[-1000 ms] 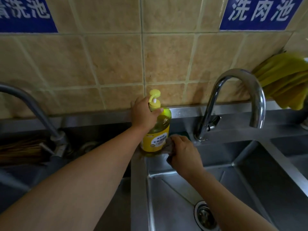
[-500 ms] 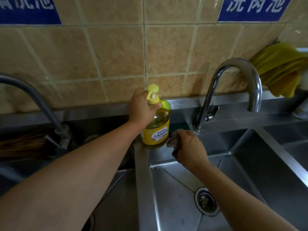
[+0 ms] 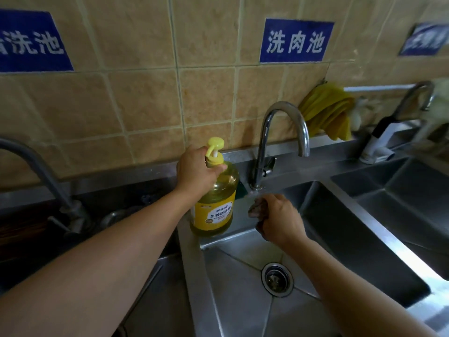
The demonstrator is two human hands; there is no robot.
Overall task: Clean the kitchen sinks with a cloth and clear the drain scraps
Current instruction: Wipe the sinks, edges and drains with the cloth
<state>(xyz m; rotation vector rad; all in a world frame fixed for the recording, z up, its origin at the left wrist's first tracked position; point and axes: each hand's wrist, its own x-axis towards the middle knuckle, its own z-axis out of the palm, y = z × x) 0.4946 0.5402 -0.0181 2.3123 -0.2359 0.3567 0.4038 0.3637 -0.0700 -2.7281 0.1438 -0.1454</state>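
Reaching forward, my left hand (image 3: pixel 198 170) curls around the neck of the yellow soap bottle (image 3: pixel 216 203), which stands on the divider between two sinks. My right hand (image 3: pixel 279 218), arm stretched over the middle sink (image 3: pixel 345 242), clutches a bunched dark cloth (image 3: pixel 256 207) just below the curved faucet (image 3: pixel 279 132). I see the drain (image 3: pixel 277 279) beneath.
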